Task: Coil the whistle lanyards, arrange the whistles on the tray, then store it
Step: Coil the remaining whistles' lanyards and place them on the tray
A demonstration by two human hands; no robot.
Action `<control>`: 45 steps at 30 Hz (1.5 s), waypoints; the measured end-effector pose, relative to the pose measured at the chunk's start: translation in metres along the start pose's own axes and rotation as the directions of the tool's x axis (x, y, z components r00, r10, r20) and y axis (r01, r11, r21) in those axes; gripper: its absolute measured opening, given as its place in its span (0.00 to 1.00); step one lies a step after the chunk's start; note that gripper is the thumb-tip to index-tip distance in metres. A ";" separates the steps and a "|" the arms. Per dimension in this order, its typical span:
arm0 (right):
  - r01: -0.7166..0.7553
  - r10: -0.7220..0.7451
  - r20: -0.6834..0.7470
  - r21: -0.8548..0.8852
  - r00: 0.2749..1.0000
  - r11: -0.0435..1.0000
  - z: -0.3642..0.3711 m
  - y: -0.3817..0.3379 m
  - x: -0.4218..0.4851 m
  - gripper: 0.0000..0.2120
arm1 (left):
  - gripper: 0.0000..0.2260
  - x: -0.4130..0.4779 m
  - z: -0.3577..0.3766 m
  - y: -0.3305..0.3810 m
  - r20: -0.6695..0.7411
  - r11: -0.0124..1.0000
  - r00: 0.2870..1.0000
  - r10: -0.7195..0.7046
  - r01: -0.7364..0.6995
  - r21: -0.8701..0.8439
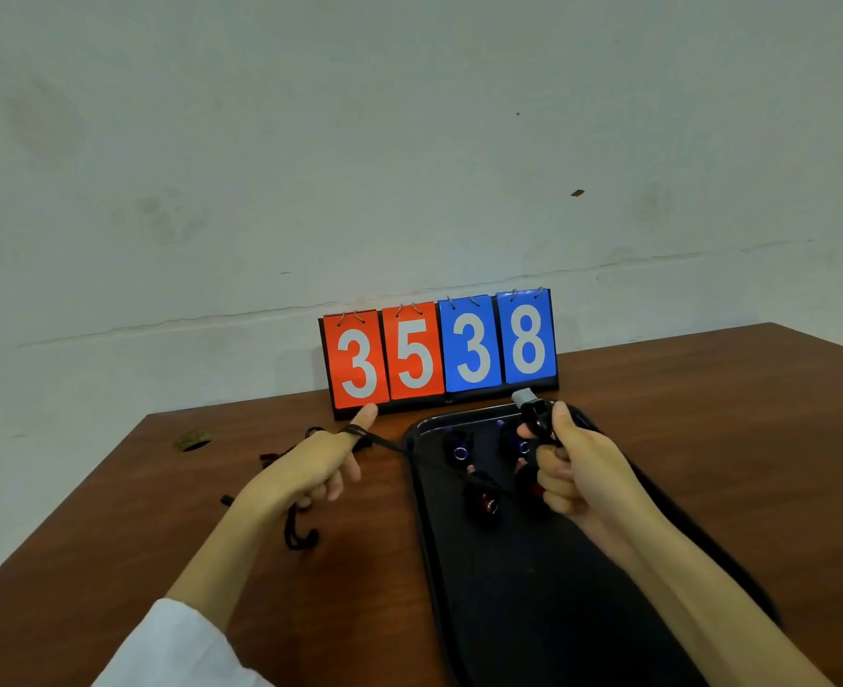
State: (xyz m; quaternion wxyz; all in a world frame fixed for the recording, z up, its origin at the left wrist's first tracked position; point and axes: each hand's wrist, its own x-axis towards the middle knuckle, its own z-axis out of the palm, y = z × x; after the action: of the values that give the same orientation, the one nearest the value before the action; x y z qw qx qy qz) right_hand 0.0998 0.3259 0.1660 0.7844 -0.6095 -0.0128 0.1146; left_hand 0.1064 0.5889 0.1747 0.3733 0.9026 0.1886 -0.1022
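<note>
My right hand (571, 468) is shut on a black whistle (533, 414) with a grey mouthpiece, held above the far end of the black tray (548, 587). Its black lanyard (385, 442) runs taut to my left hand (310, 468), where it is wound around the raised thumb; the other fingers are curled. Several whistles with coiled lanyards lie on the tray's far part, among them one (459, 451) at the back left and one (483, 498) nearer me. A loose black lanyard (300, 535) lies on the table under my left hand.
A flip scoreboard (439, 352) reading 35 and 38 stands at the table's far edge, just behind the tray. The brown wooden table (161, 513) has a small round hole (192, 440) at the far left. A pale wall rises behind.
</note>
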 end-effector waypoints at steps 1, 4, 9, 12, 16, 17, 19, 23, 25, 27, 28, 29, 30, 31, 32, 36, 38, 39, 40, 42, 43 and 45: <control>0.005 -0.004 -0.010 0.007 1.000 1.000 -0.001 0.000 0.000 0.21 | 0.24 0.001 -0.001 -0.001 0.012 0.996 1.000 0.020 -0.020 0.083; 0.014 -0.014 -0.006 0.005 1.000 1.000 -0.001 -0.001 0.001 0.22 | 0.15 -0.001 -0.010 -0.005 0.185 0.893 0.981 0.056 -0.132 0.430; 0.049 -0.034 0.156 -0.091 0.987 0.995 0.009 0.002 -0.007 0.18 | 0.32 -0.020 -0.003 0.010 0.309 0.795 0.920 0.241 -0.370 0.481; 0.178 -0.160 0.139 -0.132 0.977 0.975 0.015 0.006 -0.011 0.17 | 0.32 -0.035 0.028 0.034 0.262 0.798 0.793 0.551 -0.592 0.114; 0.276 -0.279 -0.004 -0.125 0.960 0.953 0.016 0.006 -0.013 0.19 | 0.47 -0.053 0.078 0.054 0.305 0.729 0.698 0.648 -0.451 -0.515; 0.273 -0.280 -0.057 -0.116 0.958 0.955 0.016 0.005 -0.013 0.20 | 0.46 -0.055 0.088 0.056 0.261 0.709 0.725 0.637 -0.418 -0.569; 0.254 -0.265 -0.120 -0.101 0.957 0.962 0.016 0.004 -0.012 0.22 | 0.41 -0.057 0.100 0.057 0.189 0.677 0.769 0.611 -0.384 -0.628; 0.172 -0.162 -0.131 0.066 0.978 0.983 0.014 0.005 -0.010 0.15 | 0.16 -0.056 0.090 0.053 0.141 0.728 0.836 0.530 -0.363 -0.582; 0.156 -0.140 -0.190 0.073 0.972 0.985 0.012 0.005 -0.008 0.12 | 0.09 -0.053 0.078 0.049 0.144 0.775 0.869 0.474 -0.334 -0.536; 0.172 -0.168 -0.253 -0.004 0.953 0.985 0.008 0.004 -0.006 0.10 | 0.08 -0.055 0.065 0.049 0.194 0.832 0.864 0.464 -0.350 -0.431; 0.176 -0.181 -0.260 -0.042 0.949 0.983 0.007 0.003 -0.006 0.10 | 0.07 -0.057 0.059 0.050 0.205 0.854 0.852 0.481 -0.402 -0.330; 0.175 -0.192 -0.244 -0.088 0.951 0.981 0.005 0.002 -0.005 0.09 | 0.07 -0.058 0.053 0.051 0.192 0.858 0.840 0.507 -0.470 -0.210; 0.170 -0.200 -0.207 -0.153 0.958 0.973 0.003 0.000 -0.004 0.09 | 0.07 -0.058 0.047 0.051 0.164 0.841 0.825 0.541 -0.533 -0.096; 0.163 -0.204 -0.156 -0.241 0.967 0.957 0.003 0.000 -0.004 0.08 | 0.05 -0.059 0.039 0.050 0.140 0.813 0.804 0.578 -0.582 -0.008; 0.158 -0.201 -0.097 -0.339 0.975 0.928 0.003 0.001 -0.003 0.08 | 0.04 -0.059 0.032 0.049 0.132 0.784 0.783 0.608 -0.618 0.050; 0.223 -0.136 0.190 -0.579 0.972 0.785 0.007 0.005 -0.007 0.08 | 0.05 -0.066 0.011 0.044 0.131 0.697 0.718 0.684 -0.696 0.173; 0.288 -0.112 0.307 -0.622 0.945 0.728 0.010 0.007 -0.009 0.08 | 0.05 -0.068 0.010 0.045 0.115 0.661 0.676 0.728 -0.736 0.146; 0.304 -0.105 0.334 -0.628 0.937 0.717 0.012 0.008 -0.010 0.08 | 0.05 -0.068 0.010 0.045 0.107 0.647 0.660 0.744 -0.751 0.131; 0.307 -0.099 0.348 -0.619 0.932 0.723 0.014 0.008 -0.011 0.07 | 0.05 -0.066 0.011 0.045 0.101 0.638 0.649 0.754 -0.760 0.123; 0.300 -0.091 0.362 -0.577 0.928 0.759 0.016 0.007 -0.015 0.05 | 0.05 -0.062 0.011 0.043 0.098 0.626 0.636 0.765 -0.771 0.113; 0.304 -0.095 0.368 -0.567 0.925 0.766 0.016 0.006 -0.016 0.05 | 0.05 -0.060 0.011 0.043 0.099 0.625 0.631 0.769 -0.776 0.089; 0.315 -0.092 0.400 -0.538 0.912 0.782 0.014 0.003 -0.017 0.04 | 0.04 -0.057 0.012 0.040 0.091 0.645 0.642 0.761 -0.764 -0.009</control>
State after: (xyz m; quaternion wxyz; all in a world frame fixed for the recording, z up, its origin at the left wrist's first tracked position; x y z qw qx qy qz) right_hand 0.0806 0.3368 0.1688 0.5475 -0.7872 -0.2547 0.1250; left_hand 0.0711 0.5395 0.2107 0.3755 0.8984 -0.2268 0.0227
